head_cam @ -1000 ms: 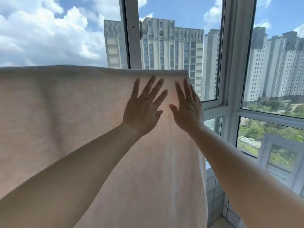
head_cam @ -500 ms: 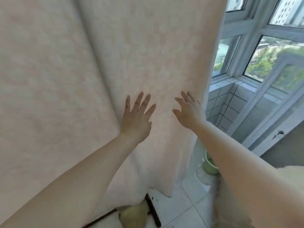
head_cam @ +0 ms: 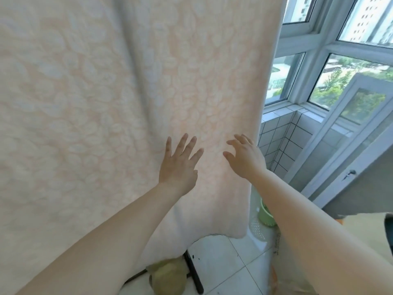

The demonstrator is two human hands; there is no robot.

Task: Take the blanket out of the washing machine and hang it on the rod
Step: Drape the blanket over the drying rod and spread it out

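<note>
A pale peach blanket (head_cam: 106,92) with a raised pebble pattern hangs straight down and fills most of the view; its lower edge ends just above the floor. The rod is out of view above. My left hand (head_cam: 178,165) lies flat against the blanket with fingers spread and straight. My right hand (head_cam: 244,156) is beside it near the blanket's right edge, fingers loosely bent and spread, fingertips at the cloth. Neither hand holds anything.
Windows (head_cam: 348,81) with white frames and a tiled sill wall (head_cam: 276,141) stand at the right. On the white tiled floor (head_cam: 223,260) are a green pot (head_cam: 265,216), a white perforated basket (head_cam: 258,231), a black stand leg (head_cam: 194,273) and an olive soft object (head_cam: 168,277).
Both hands have slid down the hanging blanket from near its top fold to its lower part. My view has tilted down from the skyline to the floor.
</note>
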